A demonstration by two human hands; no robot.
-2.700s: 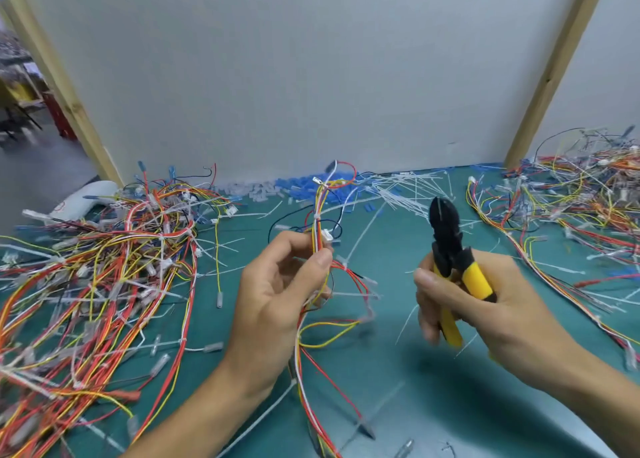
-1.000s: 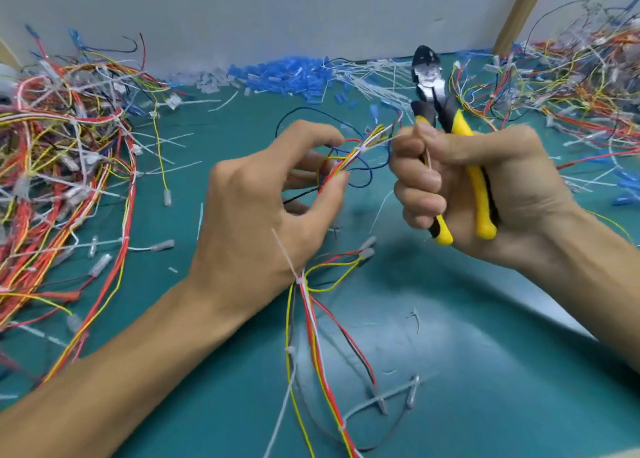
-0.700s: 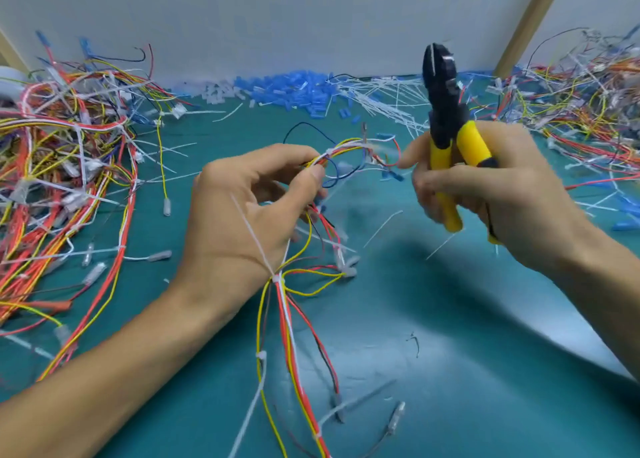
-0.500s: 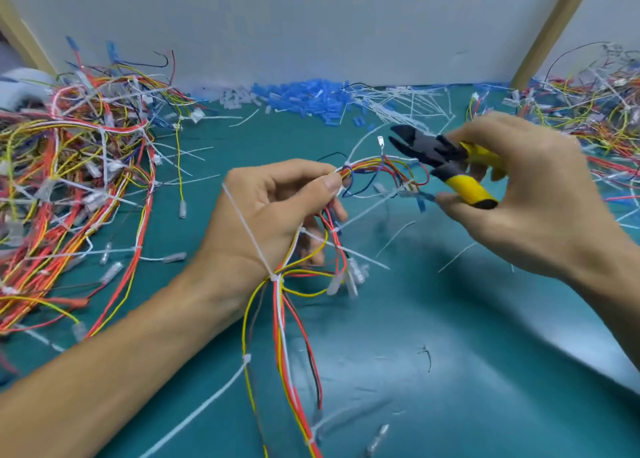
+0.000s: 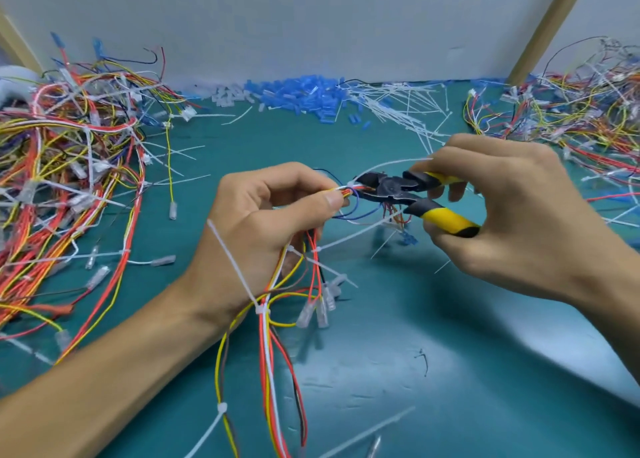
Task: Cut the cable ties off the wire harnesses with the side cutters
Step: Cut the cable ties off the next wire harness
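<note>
Closing on the bundle, the side cutters (image 5: 391,191) now have their nose at a white cable tie (image 5: 351,183) just past the left thumb. Half a second ago they stood apart from the wires with the blades gaping.

In the head view the left hand (image 5: 263,222) pinches the wire harness (image 5: 266,353) between thumb and curled fingers, a firm grip on the red, yellow and blue strands. The rest of the harness hangs past the wrist onto the green tabletop (image 5: 450,371). The right hand (image 5: 502,215) has its grip wrapped round the yellow-and-black handles, which are parted a little. Whether the blades have bitten through cannot be told.

I judge this to be the cut itself, with only the squeeze left. More work remains on the hanging part: a second tie (image 5: 261,308) sits below the left wrist and a third tie (image 5: 221,408) lower down. A heap of harnesses (image 5: 62,180) lies at the left, another heap (image 5: 571,111) at the far right, and loose white ties (image 5: 398,111) lie near the back wall.
</note>
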